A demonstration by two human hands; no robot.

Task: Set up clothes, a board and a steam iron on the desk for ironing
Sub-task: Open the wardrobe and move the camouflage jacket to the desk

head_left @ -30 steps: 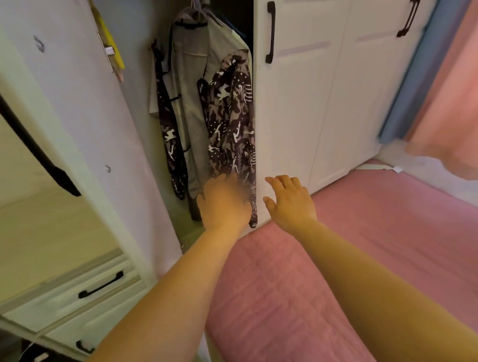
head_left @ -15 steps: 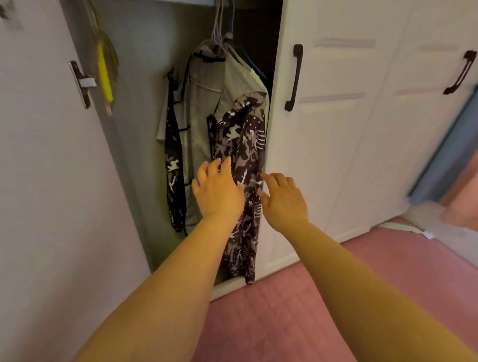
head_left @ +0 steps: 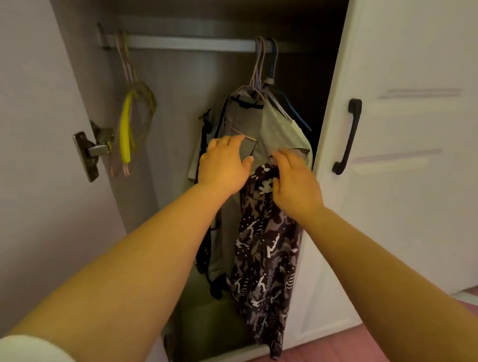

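Observation:
Inside an open wardrobe, a grey-green garment [head_left: 280,126] hangs on hangers from the rail [head_left: 186,43]. In front of it hangs a dark patterned garment [head_left: 261,251] with white marks. My left hand [head_left: 223,165] is raised at the grey garment's left side, fingers relaxed and spread, holding nothing. My right hand [head_left: 293,183] is at the top of the patterned garment, fingers loosely bent over its upper edge; I cannot see a firm grip. No board or iron is in view.
Empty yellow and clear hangers [head_left: 131,125] hang at the rail's left end. The open wardrobe door [head_left: 23,164] with its hinge stands at the left. A shut white door with a black handle [head_left: 347,136] is at the right. Pink bedding [head_left: 379,345] lies below.
Both hands have risen from the lower part of the patterned garment to its top, near the hangers. The view has tilted upward and closer, showing the rail.

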